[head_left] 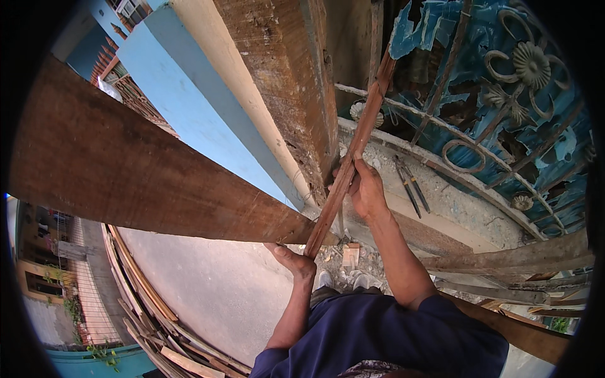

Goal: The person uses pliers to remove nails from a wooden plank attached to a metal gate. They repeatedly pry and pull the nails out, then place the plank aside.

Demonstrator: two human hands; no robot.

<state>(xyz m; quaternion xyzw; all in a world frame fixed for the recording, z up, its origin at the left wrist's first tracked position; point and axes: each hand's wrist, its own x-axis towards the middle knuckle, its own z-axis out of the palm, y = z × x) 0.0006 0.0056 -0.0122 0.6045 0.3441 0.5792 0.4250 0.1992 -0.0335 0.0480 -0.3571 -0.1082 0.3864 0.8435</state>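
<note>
The slat (353, 157) is the thing here: a long, thin strip of reddish wood, running on a slant from my left hand (295, 261) at its lower end up past the beam (296, 82) toward the blue iron gate (504, 94). Left grip is closed around the bottom tip, palm up under it. Right hand (365, 186) is wrapped shut on the slat about midway, just beside the beam's cracked edge.

Now the risks as I read them. The slat is slim and held at only two spots, so a hard push could bow it or snap it between the hands. Its upper end sits against torn blue sheeting and scrollwork on the gate; I can't tell whether it is caught there, but if it snags, a jerk could throw the lower end off my left palm.

The wide plank (138, 170) crosses right over the left hand, close above it. Lift the slat's foot too sharply and the knuckles meet that plank.

Pliers (411, 186) lie loose on the concrete ledge (454, 201), near the right wrist. A swing of that forearm could knock them off toward the ground.

Below, offcuts (157, 321) are heaped at the edge of the pavement (214, 296), and more timber (523, 264) lies to the right, so footing looks cluttered if balance goes.
</note>
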